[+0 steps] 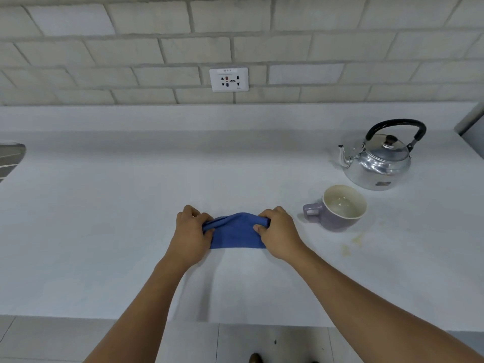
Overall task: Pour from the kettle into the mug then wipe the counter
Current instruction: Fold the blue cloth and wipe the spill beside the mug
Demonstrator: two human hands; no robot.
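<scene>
Left hand (192, 231) pinches the left end of the blue cloth (234, 233), which lies mid-counter (104, 218) stretched between both hands, long axis running 9 to 3 o'clock; right hand (279, 233) pinches its right end. Mug (340, 208) sits just beside the right hand at its 3 o'clock, upright, handle pointing 9 o'clock. Kettle (379, 161) stands at 1 o'clock from the mug, near but apart, spout pointing 9 o'clock.

Two bare forearms, no sleeves in view, left hand (190, 231) and right hand (279, 231) without rings, watch or gloves
</scene>
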